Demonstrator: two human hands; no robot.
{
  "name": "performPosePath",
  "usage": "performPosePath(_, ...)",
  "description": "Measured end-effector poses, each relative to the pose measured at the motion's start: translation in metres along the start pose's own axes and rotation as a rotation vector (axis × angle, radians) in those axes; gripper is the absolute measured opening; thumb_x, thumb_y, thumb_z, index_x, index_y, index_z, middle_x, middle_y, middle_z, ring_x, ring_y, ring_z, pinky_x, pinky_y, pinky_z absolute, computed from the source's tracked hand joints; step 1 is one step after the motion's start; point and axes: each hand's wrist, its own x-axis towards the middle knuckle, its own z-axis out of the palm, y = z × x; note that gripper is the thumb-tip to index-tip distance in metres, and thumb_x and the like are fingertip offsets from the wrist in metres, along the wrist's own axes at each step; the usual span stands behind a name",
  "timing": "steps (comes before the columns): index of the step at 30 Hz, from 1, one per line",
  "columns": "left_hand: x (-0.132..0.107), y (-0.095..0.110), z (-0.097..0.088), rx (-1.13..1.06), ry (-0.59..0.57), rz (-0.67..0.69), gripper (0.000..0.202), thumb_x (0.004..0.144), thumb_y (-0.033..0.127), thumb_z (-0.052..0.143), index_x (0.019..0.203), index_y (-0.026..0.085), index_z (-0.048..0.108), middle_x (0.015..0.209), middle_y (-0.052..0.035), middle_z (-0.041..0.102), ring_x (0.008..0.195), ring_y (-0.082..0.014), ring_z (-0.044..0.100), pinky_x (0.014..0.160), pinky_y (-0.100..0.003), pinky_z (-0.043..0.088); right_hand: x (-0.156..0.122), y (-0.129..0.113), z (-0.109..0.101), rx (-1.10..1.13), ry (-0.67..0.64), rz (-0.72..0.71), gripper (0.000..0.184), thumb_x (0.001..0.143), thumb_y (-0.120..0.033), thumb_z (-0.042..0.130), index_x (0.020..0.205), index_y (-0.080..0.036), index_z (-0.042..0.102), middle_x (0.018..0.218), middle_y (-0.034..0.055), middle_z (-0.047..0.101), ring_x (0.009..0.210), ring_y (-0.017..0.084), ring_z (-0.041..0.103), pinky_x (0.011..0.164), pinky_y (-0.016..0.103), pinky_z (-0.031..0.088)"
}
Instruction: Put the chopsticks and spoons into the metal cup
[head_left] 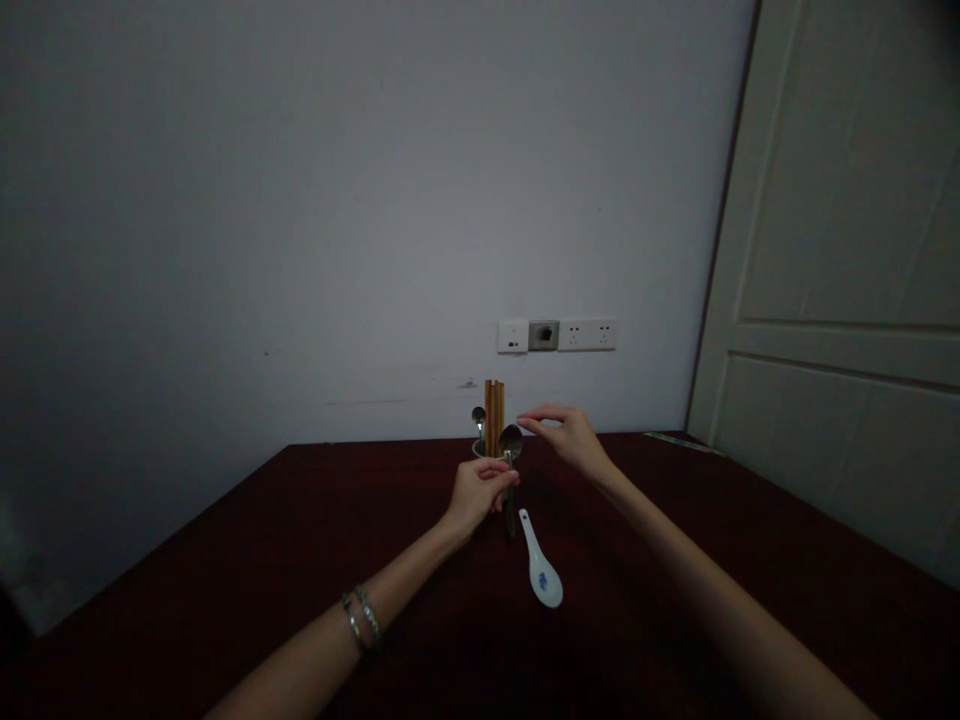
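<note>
My left hand point(477, 492) is closed around the handle of a metal spoon point(511, 441), which stands upright with its bowl at the top. Just above and right of that bowl is my right hand point(566, 435), thumb and finger tips together in a pinch. Whether they touch the bowl's rim or hold something small, I cannot make out. Behind my left hand, a cup point(478, 449) is mostly hidden; it holds several wooden chopsticks point(494, 415) and another metal spoon point(479, 416). A white ceramic soup spoon point(543, 572) with a blue mark lies on the table in front.
The dark red table point(337, 540) reaches back to a pale wall point(375, 200). Wall sockets point(587, 335) and switch plates sit above its far edge. To the right stands a light panelled door point(840, 250). A thin flat strip point(682, 442) lies at the back right edge.
</note>
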Motion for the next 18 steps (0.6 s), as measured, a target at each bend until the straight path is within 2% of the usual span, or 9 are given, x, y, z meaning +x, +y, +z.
performPosePath(9, 0.001, -0.003, 0.001, 0.009, -0.015, 0.002, 0.027, 0.059, 0.034, 0.069, 0.068, 0.011, 0.057, 0.06, -0.0028, 0.063, 0.03, -0.0039, 0.041, 0.029, -0.016, 0.028, 0.008, -0.003, 0.0, -0.189, -0.114, -0.134, 0.021, 0.075, -0.034, 0.057, 0.071, -0.018, 0.069, 0.075, 0.0055, 0.065, 0.072, 0.015, 0.057, 0.068, 0.027, 0.042)
performPosePath(13, 0.002, 0.004, -0.001, 0.011, -0.026, 0.003, 0.033, 0.06, 0.034, 0.069, 0.082, 0.011, 0.06, 0.066, -0.0036, 0.064, 0.034, -0.0046, 0.044, 0.03, -0.016, 0.027, 0.019, -0.001, 0.0, -0.209, -0.115, -0.174, 0.022, 0.076, -0.035, 0.055, 0.071, -0.018, 0.068, 0.075, 0.0049, 0.064, 0.072, 0.015, 0.057, 0.07, 0.027, 0.042)
performPosePath(15, 0.005, 0.01, -0.006, 0.0, 0.012, 0.032, 0.039, 0.061, 0.036, 0.069, 0.09, 0.011, 0.061, 0.071, -0.0041, 0.065, 0.037, -0.0044, 0.046, 0.032, -0.015, 0.029, 0.03, -0.001, -0.002, -0.208, -0.091, -0.162, 0.023, 0.076, -0.036, 0.055, 0.071, -0.018, 0.068, 0.075, 0.0048, 0.065, 0.072, 0.016, 0.057, 0.07, 0.027, 0.042)
performPosePath(18, 0.018, 0.015, -0.02, -0.017, 0.166, 0.12, 0.041, 0.065, 0.039, 0.065, 0.094, 0.011, 0.06, 0.077, -0.0056, 0.064, 0.047, -0.0064, 0.051, 0.036, -0.015, 0.033, 0.054, 0.0, -0.007, -0.224, -0.034, -0.155, 0.023, 0.075, -0.037, 0.056, 0.071, -0.018, 0.068, 0.075, 0.0048, 0.065, 0.072, 0.016, 0.057, 0.07, 0.027, 0.042)
